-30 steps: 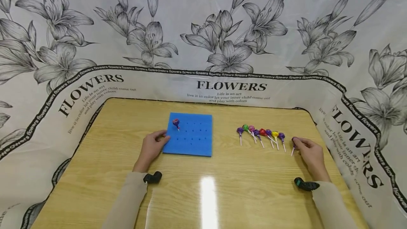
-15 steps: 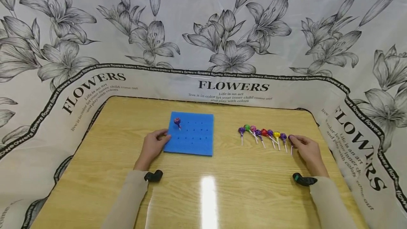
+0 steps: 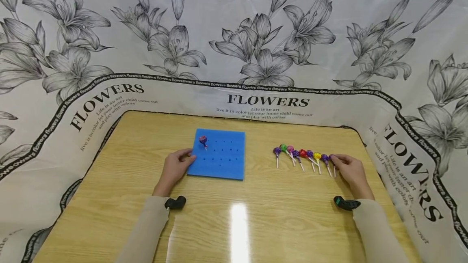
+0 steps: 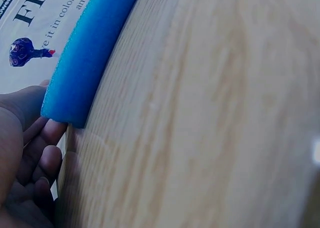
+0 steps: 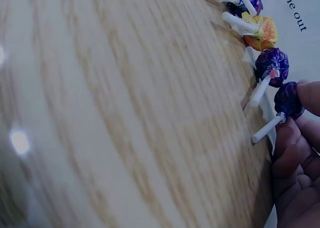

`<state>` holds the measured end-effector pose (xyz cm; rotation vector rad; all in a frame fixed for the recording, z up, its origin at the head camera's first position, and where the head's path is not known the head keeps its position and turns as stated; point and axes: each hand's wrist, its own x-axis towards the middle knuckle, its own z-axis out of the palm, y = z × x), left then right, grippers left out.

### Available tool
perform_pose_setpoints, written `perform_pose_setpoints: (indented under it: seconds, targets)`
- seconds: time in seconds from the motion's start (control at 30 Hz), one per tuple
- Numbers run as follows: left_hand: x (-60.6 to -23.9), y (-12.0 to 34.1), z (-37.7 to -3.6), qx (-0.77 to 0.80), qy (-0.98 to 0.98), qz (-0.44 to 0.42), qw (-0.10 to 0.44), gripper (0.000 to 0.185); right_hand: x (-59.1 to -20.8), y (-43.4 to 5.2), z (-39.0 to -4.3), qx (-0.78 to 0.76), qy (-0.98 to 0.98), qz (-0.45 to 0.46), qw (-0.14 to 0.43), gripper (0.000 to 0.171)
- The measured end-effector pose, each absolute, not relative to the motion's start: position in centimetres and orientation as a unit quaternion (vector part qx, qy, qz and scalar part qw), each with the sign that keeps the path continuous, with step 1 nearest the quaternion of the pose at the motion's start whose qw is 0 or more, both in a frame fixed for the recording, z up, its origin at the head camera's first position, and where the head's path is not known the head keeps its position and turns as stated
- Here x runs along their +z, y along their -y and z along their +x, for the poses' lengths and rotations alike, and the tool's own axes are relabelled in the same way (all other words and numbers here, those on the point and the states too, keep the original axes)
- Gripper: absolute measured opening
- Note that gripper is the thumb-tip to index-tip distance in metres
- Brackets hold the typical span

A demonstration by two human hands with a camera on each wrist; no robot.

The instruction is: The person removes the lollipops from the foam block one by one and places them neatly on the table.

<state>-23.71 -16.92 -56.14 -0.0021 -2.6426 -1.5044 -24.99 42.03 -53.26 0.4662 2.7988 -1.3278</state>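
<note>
At the right end of a row of lollipops, my right hand (image 3: 349,172) pinches the wrapped head of a purple lollipop (image 5: 288,98) between thumb and finger. Its white stick points toward me, near the tabletop. Just left of it lies another purple lollipop (image 5: 272,66), then a yellow lollipop (image 5: 262,33). My left hand (image 3: 177,169) grips the left edge of a blue foam board (image 3: 215,169), thumb on top and fingers at its side and underside. One red-and-purple lollipop (image 3: 202,140) stands upright in the board's far left corner. Rows of small holes dot the rest of the board.
The row continues leftward with a red lollipop (image 3: 302,153), a green lollipop (image 3: 283,147) and several others, heads away from me. Behind the wooden table (image 3: 204,222) hangs a white flower-print cloth (image 3: 183,96), which also borders both sides.
My right hand has moved left with the purple lollipop, bringing it close beside the last one in the row. The left hand stays on the board's edge.
</note>
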Motion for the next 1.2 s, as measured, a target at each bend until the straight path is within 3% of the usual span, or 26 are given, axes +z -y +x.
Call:
perform_pose_setpoints:
  seconds: [0.4, 1.2]
  targets:
    - [-56.17, 16.85, -23.56, -0.495, 0.867, 0.002, 0.059, 0.038, -53.25, -41.91, -24.87, -0.405, -0.901, 0.154, 0.02, 0.06]
    - [-56.04, 16.73, -23.64, -0.485, 0.873, 0.01, 0.056, 0.039, -52.42, -42.42, -24.27, -0.457, -0.879, 0.133, 0.023, 0.064]
